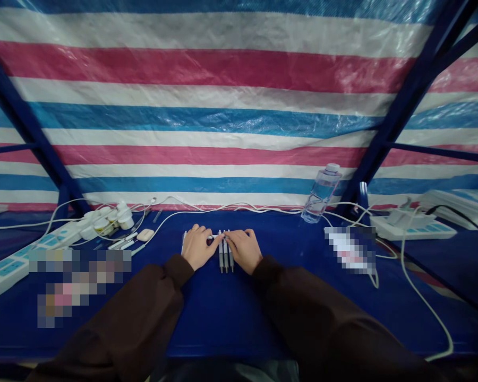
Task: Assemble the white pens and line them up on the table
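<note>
Left grip [198, 247] and right grip [245, 250], pinch unclear, flank three slim grey plastic-looking pens [226, 260] lying near-to-far, right nearer.

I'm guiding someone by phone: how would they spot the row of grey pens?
On the blue tabletop, look between the left hand and the right hand. Three grey pens lie side by side, tapered ends toward the viewer, unlike the slanted, whiter pen-like items near the left power strip.

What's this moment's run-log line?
pens: three visible, side by side on blue table | left hand: at their far ends | right hand: likewise
</note>
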Demonstrator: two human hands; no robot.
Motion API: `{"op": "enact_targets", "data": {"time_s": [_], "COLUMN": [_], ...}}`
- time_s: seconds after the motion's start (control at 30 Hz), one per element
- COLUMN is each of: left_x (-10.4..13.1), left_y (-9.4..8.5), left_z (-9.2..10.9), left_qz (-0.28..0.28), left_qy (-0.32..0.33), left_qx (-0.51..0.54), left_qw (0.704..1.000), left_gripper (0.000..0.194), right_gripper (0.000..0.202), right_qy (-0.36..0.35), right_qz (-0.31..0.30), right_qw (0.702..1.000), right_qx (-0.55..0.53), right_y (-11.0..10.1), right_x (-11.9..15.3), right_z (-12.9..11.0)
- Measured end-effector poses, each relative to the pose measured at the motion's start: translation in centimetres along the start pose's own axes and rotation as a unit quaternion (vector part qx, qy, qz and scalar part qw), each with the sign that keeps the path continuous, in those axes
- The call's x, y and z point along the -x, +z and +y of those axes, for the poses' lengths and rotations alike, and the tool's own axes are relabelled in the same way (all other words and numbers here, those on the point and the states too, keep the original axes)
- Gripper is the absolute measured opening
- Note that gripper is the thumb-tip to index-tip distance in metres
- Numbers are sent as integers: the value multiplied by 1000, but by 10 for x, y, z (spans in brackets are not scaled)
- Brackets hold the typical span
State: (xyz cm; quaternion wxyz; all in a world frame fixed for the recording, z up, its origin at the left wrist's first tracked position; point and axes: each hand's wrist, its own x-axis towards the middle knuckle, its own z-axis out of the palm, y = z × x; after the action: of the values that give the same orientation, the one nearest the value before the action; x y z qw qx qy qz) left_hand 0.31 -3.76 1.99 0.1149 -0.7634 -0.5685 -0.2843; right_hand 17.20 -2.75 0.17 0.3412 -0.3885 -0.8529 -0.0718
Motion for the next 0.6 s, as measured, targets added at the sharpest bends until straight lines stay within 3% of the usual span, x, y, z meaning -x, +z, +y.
{"op": "enact_targets", "data": {"time_s": [0.6], "left_x": [3], "left_y": [3], "left_z": [3], "left_qz": [-26], "left_qy": [20], "left_qx": [27], "left_qw": [999], "left_gripper": [39], "right_gripper": [14], "right_qy": [-16], "right_qz": [94], "right_qw": [993], "right_qx": [68], "right_y": [-1], "right_x": [3], "right_z": [5]}}
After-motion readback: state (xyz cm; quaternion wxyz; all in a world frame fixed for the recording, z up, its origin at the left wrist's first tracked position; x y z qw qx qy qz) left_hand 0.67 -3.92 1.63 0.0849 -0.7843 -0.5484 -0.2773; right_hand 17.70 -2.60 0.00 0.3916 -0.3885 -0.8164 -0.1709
